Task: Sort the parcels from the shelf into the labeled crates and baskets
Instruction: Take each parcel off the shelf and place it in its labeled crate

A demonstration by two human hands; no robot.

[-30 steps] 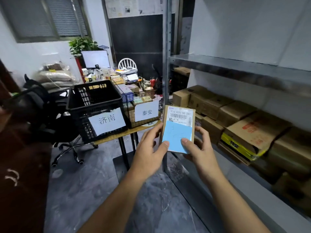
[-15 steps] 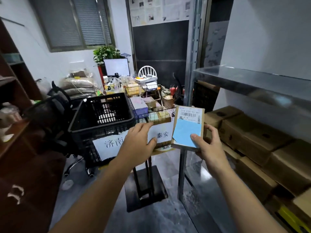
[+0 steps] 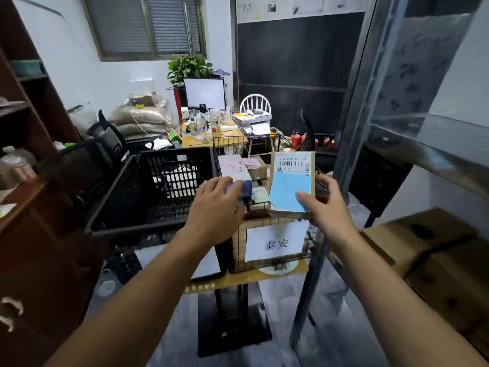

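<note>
1. Parcel (image 3: 291, 181): a flat cardboard packet, upright and slightly tilted, held in the air above the wire basket (image 3: 238, 250). A white barcode label sits at its top and a blue sheet of paper covers the lower part of its face.
2. The right hand (image 3: 328, 210) grips the parcel by its lower right corner. The thumb (image 3: 304, 198) presses on the blue paper and the other fingers curl round behind the packet.
3. The left hand (image 3: 214, 207) is palm down with its fingers relaxed and nearly straight, holding nothing. It hovers over the place where the black crate (image 3: 158, 229) meets the wire basket. Its fingertips overlap a pale box with a purple edge (image 3: 234, 170); whether they touch it cannot be told.
4. The wire basket carries a white paper sign (image 3: 275, 241) with handwritten characters on its front wall, and several small parcels lie inside.
5. The black crate stands just beside the basket, to its left. Both rest on a small table (image 3: 251, 279) with a wooden top and a black pedestal.
6. To the right stands a metal shelf (image 3: 352, 128), with brown cardboard boxes (image 3: 423, 242) on its lower level.
7. Behind the basket is a cluttered desk with a monitor (image 3: 205, 92), a plant (image 3: 190, 67) and a white chair (image 3: 255, 103).
</note>
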